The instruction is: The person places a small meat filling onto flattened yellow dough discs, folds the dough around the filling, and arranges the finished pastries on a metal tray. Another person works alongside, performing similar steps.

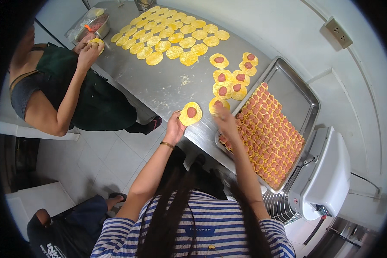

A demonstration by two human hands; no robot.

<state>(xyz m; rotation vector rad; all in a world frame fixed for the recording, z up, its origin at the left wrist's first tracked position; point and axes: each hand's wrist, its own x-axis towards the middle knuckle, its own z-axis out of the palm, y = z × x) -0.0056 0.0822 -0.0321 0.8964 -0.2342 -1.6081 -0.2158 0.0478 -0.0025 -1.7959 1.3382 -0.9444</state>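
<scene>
Head view | left hand (174, 127) clamped on filled dough round (190, 113) at table edge (202, 142) | right hand (226, 122) blurred, grip unclear, beside tray (307, 101)

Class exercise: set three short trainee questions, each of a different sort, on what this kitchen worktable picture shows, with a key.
1. True or false: the left hand holds a yellow dough round with a red filling in its middle.
2. Where do the finished pieces lie? A) in the metal tray B) in the metal bowl C) on the floor
3. Fill in: the right hand reaches to a filled round lying on the steel ____.

Key: 1 true; 2 A; 3 table.
</scene>
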